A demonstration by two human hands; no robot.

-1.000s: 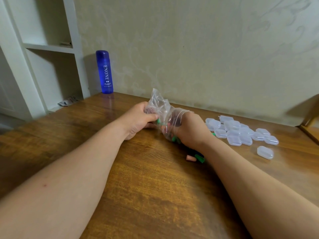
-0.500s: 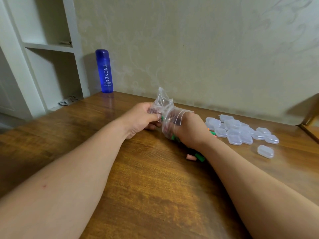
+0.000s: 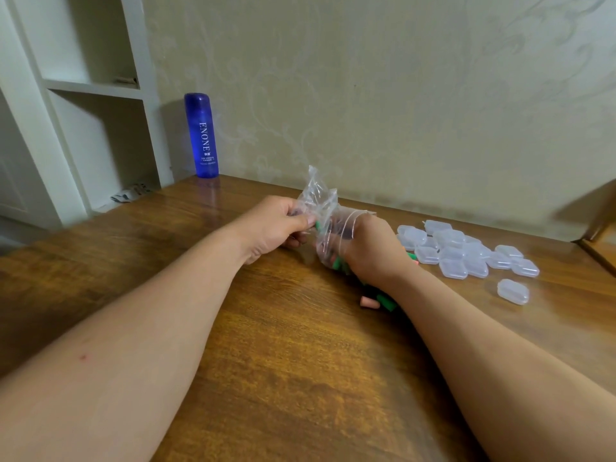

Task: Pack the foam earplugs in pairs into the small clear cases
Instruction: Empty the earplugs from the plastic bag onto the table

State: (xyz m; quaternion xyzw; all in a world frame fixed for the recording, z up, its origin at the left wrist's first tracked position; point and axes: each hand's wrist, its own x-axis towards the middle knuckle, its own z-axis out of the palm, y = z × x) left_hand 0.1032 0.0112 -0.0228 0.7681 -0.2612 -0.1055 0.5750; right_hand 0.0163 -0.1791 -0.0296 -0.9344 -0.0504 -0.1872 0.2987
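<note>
A crumpled clear plastic bag [image 3: 320, 208] of foam earplugs sits at the middle of the wooden table [image 3: 283, 345]. My left hand [image 3: 276, 228] pinches the bag's upper end. My right hand [image 3: 373, 248] is pushed into the bag's mouth, fingers hidden inside it. Green earplugs show through the bag and under my right wrist [image 3: 386, 301]. A pink earplug [image 3: 368, 302] lies loose beside them. Several small clear cases [image 3: 453, 251] lie shut in a cluster to the right, one case [image 3: 512, 291] apart from them.
A tall blue bottle [image 3: 202, 135] stands at the table's back left corner against the wall. White shelving [image 3: 83, 95] rises left of the table. A wooden edge [image 3: 596, 251] of other furniture borders the far right.
The bag's upper end has shifted slightly between my hands. Both hands stay in about the same place.
</note>
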